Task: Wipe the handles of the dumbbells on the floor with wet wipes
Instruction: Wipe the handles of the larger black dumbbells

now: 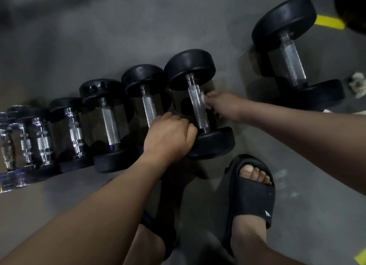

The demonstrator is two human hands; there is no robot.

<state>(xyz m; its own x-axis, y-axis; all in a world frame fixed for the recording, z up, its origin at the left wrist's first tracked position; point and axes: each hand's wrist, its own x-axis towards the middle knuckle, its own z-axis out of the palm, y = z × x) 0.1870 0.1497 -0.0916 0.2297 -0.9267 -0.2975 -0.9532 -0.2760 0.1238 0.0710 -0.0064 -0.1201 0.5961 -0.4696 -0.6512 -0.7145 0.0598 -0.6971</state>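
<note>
— Where is the dumbbell (199, 114) being wiped?
— On the floor (99, 36), at the right-hand end of a row of dumbbells (110, 122) that lie side by side. Its black weights point away from and toward the person, with the steel handle (195, 94) between them.

— And the wet wipe (204, 99)?
— Only a small white bit shows. It is pressed against the right side of the handle, about halfway along.

— What are the hands doing?
— The right hand (223, 106) reaches in from the right and pinches the wipe against the handle with its fingertips. The left hand (170, 134) lies knuckles up, fingers curled, in the gap between this dumbbell and its neighbour, and it touches the near weight. I cannot tell whether it grips anything.

— What else is around?
— A big dumbbell (293, 60) lies well apart from the row, farther off on the right. Just beside its near weight sits a crumpled white rag (357, 84). A strip of yellow tape (329, 22) marks the floor beyond its far weight. Close to the person, a foot in a black sandal (251, 193) stands just behind the near weight of the dumbbell being wiped.
</note>
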